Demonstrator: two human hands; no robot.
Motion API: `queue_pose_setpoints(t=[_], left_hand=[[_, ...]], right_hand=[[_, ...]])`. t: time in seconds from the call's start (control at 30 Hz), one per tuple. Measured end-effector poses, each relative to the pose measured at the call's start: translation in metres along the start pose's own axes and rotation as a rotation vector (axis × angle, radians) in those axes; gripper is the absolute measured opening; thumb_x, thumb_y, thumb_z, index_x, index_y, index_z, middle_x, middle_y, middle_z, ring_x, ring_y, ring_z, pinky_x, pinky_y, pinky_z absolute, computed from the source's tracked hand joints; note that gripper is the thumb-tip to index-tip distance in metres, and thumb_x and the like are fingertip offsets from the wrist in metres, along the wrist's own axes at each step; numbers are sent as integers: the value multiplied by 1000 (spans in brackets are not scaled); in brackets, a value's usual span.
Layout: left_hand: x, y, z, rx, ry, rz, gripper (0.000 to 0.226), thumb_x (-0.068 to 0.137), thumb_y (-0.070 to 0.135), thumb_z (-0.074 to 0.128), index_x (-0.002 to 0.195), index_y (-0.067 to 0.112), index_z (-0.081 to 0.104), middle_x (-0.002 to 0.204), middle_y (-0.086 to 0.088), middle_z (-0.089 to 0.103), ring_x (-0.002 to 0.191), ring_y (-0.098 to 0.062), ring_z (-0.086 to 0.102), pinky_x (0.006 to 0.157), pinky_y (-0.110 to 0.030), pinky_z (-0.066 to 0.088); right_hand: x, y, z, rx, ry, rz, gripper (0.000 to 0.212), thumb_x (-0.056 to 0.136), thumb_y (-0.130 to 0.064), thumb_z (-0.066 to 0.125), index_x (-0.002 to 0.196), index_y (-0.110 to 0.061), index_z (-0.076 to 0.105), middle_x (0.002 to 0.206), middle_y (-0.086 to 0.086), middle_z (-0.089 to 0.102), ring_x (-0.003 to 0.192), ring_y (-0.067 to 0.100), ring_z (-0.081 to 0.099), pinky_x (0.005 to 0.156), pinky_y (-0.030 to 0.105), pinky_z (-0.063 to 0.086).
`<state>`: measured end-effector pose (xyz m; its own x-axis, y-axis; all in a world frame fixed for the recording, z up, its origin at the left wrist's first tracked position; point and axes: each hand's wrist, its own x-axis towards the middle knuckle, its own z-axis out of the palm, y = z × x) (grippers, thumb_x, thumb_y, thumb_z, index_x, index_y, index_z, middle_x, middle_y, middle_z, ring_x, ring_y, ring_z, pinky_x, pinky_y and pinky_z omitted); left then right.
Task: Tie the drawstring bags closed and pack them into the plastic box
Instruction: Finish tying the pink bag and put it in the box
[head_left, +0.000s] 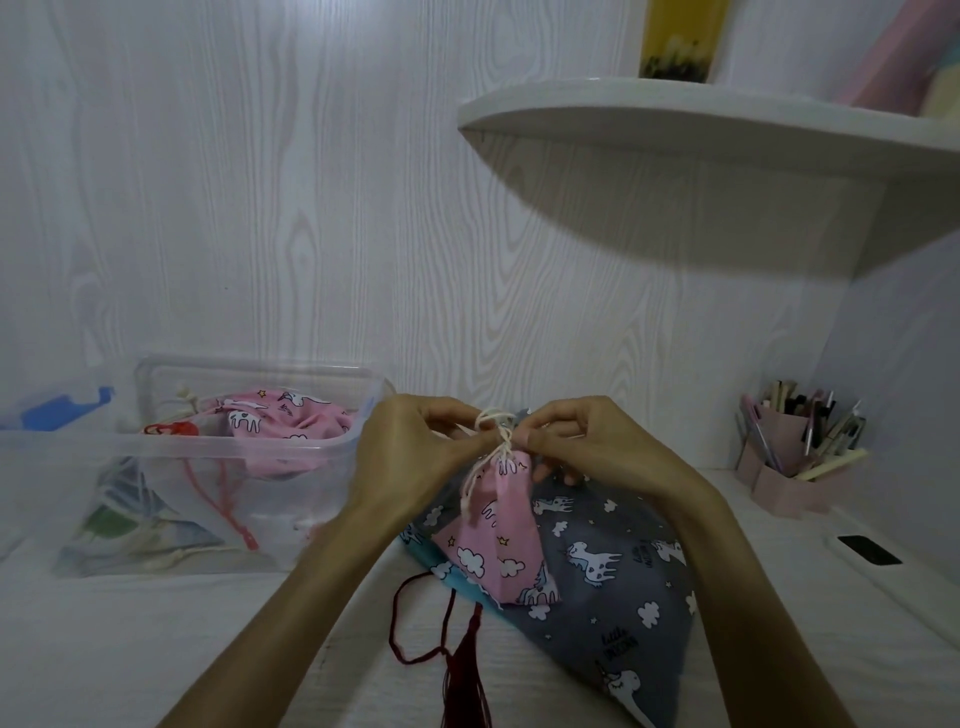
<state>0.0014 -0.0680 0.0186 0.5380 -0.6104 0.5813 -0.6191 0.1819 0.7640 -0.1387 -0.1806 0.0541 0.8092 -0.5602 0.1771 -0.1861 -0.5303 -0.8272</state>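
Both hands pinch the white string (497, 427) at the top of the pink bag (501, 525): left hand (410, 441), right hand (582, 441). The bag hangs so the knot pulls tight. The plastic box (218, 457) waits on the left with bags inside.

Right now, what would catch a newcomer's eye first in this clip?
At centre, both hands, the left hand and the right hand, pinch the white drawstring at the neck of a small pink unicorn bag, which sits on a larger grey unicorn bag. To the left stands the clear plastic box, already holding another pink bag.
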Motion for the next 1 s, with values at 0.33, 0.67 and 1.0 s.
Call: queue_pose_setpoints(t=[0.33,0.67,1.0], left_hand=[[-3,-7,5,90,113,142,13,66,41,78,72,30,74,59,19,65,54,-2,62,53,-23,53],[4,-4,3,-127,-69,-3,15,76,18,75,92,17,76,82,4,75,76,-7,72,74,-25,58],[11,-2,-9,297,-84,-147,12,77,36,74,79,24,76,72,7,73,70,-8,68,67,-29,55]], right_hand=[[1,0,4,46,44,118,25,84,-32,67,92,-11,76,79,0,73,60,1,64,52,12,43],[3,-3,7,48,151,20,15,87,-16,65,93,-6,74,70,-1,69,50,-2,61,42,9,39],[5,10,-7,-138,20,113,11,88,-16,64,88,-10,72,78,8,72,64,7,64,52,12,46]])
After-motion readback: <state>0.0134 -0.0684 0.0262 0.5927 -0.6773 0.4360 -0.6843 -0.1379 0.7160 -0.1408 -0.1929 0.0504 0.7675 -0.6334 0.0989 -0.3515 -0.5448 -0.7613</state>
